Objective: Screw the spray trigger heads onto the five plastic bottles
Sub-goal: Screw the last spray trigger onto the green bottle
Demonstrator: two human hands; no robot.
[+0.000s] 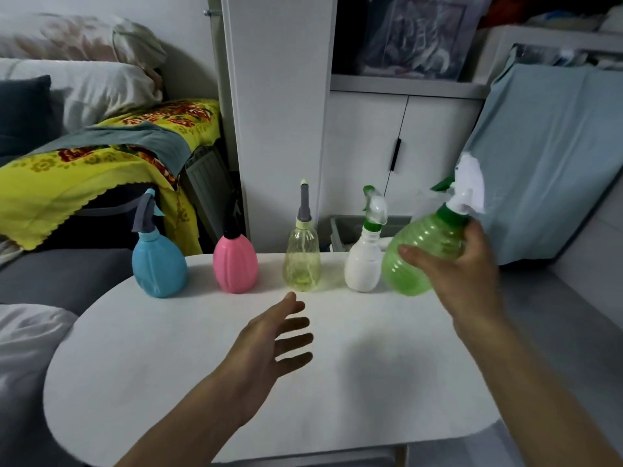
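Five capped spray bottles along the white table (337, 382), green bottle (421, 257) tilted in right hand (462, 274).

Five bottles (302, 251) in a row — along table's (236, 382) far edge.

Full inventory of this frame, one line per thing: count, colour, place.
Opaque blue plastic spray bottle: 1, grey trigger, table far left.
Opaque pink plastic bottle: 1, black head, right of blue.
Clear yellow plastic bottle: 1, grey head, centre.
White plastic bottle: 1, green-clear trigger, right of yellow.
Translucent green ribbed bottle: 1, white-green trigger, tilted in right hand.
White oval table: 1, under the bottles.
Yellow floral blanket: 1, behind left.
White cabinet: 1, behind.
Left hand: open, above table.
Right hand: fingers around green bottle.
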